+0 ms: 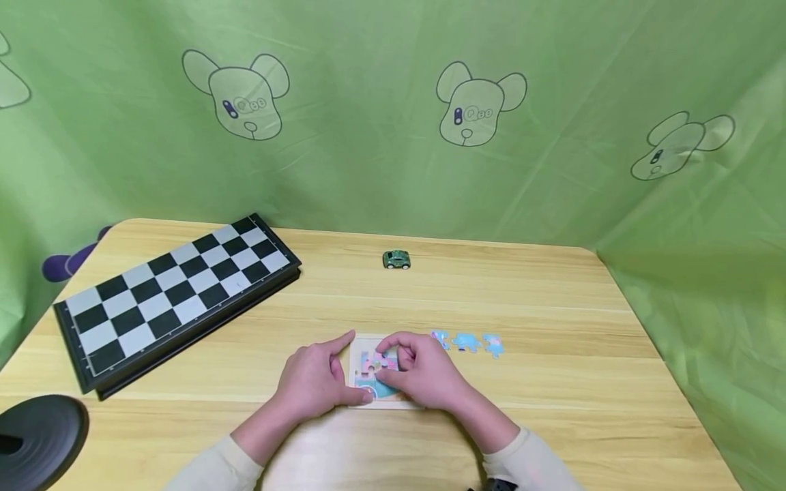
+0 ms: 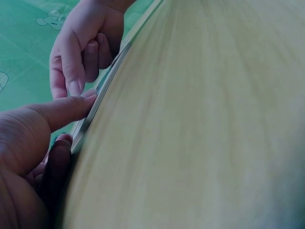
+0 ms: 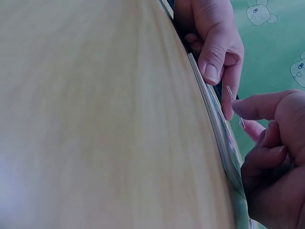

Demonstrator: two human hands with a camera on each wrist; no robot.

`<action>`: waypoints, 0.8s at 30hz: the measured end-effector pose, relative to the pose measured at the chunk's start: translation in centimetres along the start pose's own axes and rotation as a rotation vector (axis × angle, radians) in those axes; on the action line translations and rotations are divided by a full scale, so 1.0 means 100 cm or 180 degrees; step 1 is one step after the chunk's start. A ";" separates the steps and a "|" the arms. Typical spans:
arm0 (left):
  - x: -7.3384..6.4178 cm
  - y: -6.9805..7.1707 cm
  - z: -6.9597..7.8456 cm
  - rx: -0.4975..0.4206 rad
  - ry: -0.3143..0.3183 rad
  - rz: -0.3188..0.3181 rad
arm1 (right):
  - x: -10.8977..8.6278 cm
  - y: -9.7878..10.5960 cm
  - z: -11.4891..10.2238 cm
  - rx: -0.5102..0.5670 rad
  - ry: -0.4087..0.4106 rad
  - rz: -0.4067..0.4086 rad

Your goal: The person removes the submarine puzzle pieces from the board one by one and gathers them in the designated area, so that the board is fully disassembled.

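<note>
A small jigsaw puzzle in a pale tray (image 1: 396, 405) lies flat on the table in front of me, partly filled with pink and blue pieces. My left hand (image 1: 312, 383) spans its left side, the thumb pressing on the lower part and the straight index finger by the upper corner. Between thumb and index finger, my right hand (image 1: 431, 374) pinches a thin puzzle piece (image 3: 229, 91), seen edge-on in the right wrist view just above the tray. Its picture is hidden. Several bluish loose pieces (image 1: 467, 341) lie in a row right of the tray.
A folded black-and-white chessboard (image 1: 178, 290) lies slanted at the left. A green toy car (image 1: 396, 259) stands near the table's back edge. At the lower left is a black round disc (image 1: 46, 436). Green printed cloth (image 1: 368, 136) hangs behind the wooden table (image 1: 522, 293).
</note>
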State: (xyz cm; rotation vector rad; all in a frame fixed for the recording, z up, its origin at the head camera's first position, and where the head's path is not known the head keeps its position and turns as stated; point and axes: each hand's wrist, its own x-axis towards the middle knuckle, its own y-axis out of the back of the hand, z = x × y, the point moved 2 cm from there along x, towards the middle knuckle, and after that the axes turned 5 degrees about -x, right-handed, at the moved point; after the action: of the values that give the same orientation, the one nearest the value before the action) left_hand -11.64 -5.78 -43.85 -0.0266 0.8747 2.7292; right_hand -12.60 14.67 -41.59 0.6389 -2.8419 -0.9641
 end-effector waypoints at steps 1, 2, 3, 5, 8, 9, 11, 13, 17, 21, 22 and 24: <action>0.000 0.000 0.000 0.0001 0.0001 -0.0002 | -0.002 0.002 0.000 0.0004 0.0006 0.0024; 0.000 0.000 0.000 -0.0003 0.0007 -0.0005 | -0.003 0.004 0.000 0.0006 0.0009 0.0045; 0.000 0.000 0.000 -0.0006 0.0015 -0.0007 | -0.005 0.006 0.001 -0.0005 0.0007 0.0067; 0.000 0.000 0.000 -0.0012 0.0034 -0.0013 | -0.009 0.011 0.002 -0.0035 -0.0012 0.0100; 0.000 0.000 0.000 -0.0023 0.0063 -0.0020 | -0.015 0.018 0.006 -0.0089 -0.0059 0.0147; 0.000 0.000 0.000 -0.0025 0.0068 -0.0022 | -0.017 0.021 0.007 -0.0111 -0.0069 0.0165; 0.000 0.000 0.000 -0.0031 0.0070 -0.0024 | -0.021 0.026 0.010 -0.0146 -0.0085 0.0195; 0.000 0.000 0.000 -0.0044 0.0074 -0.0024 | -0.025 0.030 0.015 -0.0162 -0.0105 0.0231; 0.000 0.001 0.000 -0.0051 0.0083 -0.0028 | -0.031 0.039 0.023 -0.0167 -0.0133 0.0309; 0.000 0.000 0.000 -0.0053 0.0094 -0.0032 | -0.038 0.046 0.029 -0.0210 -0.0155 0.0383; 0.000 0.000 0.000 -0.0058 0.0098 -0.0034 | -0.039 0.048 0.030 -0.0227 -0.0169 0.0396; 0.000 0.000 0.000 -0.0066 0.0100 -0.0034 | -0.042 0.051 0.032 -0.0255 -0.0205 0.0422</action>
State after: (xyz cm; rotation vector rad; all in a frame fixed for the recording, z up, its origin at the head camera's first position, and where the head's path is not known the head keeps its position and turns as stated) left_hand -11.62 -5.78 -43.84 -0.0783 0.8523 2.7349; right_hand -11.27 21.89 -40.87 0.4132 -2.8408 -1.0881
